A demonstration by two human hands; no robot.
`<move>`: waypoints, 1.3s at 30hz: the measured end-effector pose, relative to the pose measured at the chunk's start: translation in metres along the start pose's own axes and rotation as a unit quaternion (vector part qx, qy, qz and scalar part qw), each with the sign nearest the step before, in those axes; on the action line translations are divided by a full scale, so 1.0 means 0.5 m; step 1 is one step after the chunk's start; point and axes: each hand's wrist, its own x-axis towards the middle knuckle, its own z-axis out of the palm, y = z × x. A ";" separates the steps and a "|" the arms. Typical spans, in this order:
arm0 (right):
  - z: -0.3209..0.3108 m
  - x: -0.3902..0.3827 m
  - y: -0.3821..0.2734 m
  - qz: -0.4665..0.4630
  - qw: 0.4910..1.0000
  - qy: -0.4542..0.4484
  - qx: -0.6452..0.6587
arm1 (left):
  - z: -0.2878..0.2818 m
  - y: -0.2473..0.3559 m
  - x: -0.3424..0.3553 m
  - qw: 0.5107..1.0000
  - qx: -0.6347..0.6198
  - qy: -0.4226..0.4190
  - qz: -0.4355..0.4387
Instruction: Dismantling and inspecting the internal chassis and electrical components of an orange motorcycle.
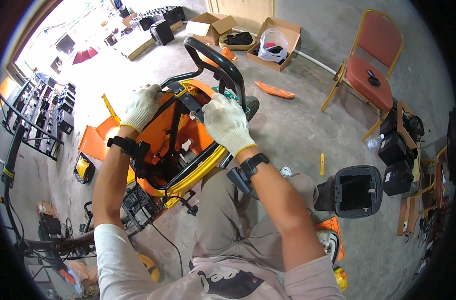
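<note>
An orange and yellow scooter body [215,160] stands in front of me, its inside open, with wires and dark tubes showing. My left hand [142,104], in a white knit glove, is closed at the body's far left edge, by a black tube; its fingertips are partly hidden. My right hand [225,120], gloved the same way, has its fingers curled down at the right end of a black bracket [189,103] that crosses the opening. What either hand pinches is hidden. Beyond them rises a thick black looped rail [232,65].
Orange panels [94,142] lie left of the body, and an orange strip [274,90] lies beyond it. A black bin-like box [358,192] and a red chair [370,82] stand to the right. Cartons [210,27] line the far wall. A dark cable [170,240] trails near my legs.
</note>
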 end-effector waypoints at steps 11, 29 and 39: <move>-0.007 0.000 -0.003 -0.008 0.999 -0.017 -0.027 | 0.026 -0.033 0.014 0.968 -0.195 0.158 -0.012; -0.004 -0.003 -0.001 -0.016 1.000 0.000 -0.012 | 0.016 0.097 -0.069 0.674 -0.672 -0.169 -0.255; 0.005 -0.003 0.000 -0.021 0.999 0.036 0.006 | 0.025 0.114 -0.065 0.722 -0.633 -0.133 -0.245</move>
